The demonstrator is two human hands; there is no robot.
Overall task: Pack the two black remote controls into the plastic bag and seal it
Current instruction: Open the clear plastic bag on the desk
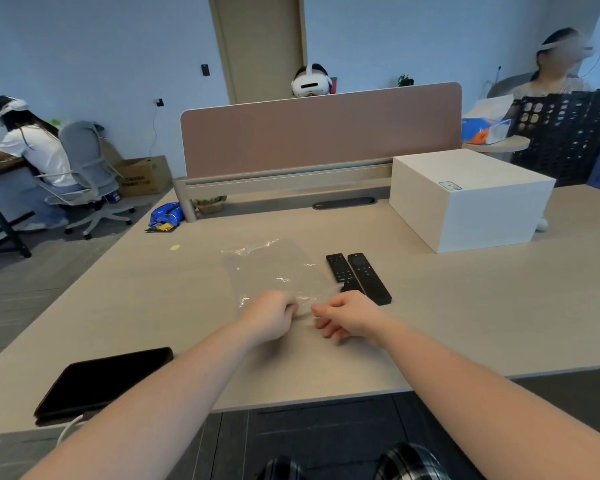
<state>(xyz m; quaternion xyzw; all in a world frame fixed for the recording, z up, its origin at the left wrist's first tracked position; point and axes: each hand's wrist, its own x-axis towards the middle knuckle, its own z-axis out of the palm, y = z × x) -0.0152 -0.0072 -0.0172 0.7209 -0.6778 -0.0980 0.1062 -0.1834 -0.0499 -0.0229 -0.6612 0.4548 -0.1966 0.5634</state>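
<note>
A clear plastic bag (271, 268) lies flat on the beige desk (153, 306), its near edge toward me. My left hand (274, 315) and my right hand (347, 317) both pinch that near edge, fingers closed on the plastic. Two black remote controls lie side by side just right of the bag: the shorter one (340, 270) on the left, the longer one (369, 277) on the right. Both remotes are outside the bag, and the right hand is just in front of their near ends.
A white box (471, 199) stands at the back right of the desk. A black tablet (101, 382) with a white cable lies near the front left edge. A pink divider panel (319, 129) closes the far side. Several people sit or stand around.
</note>
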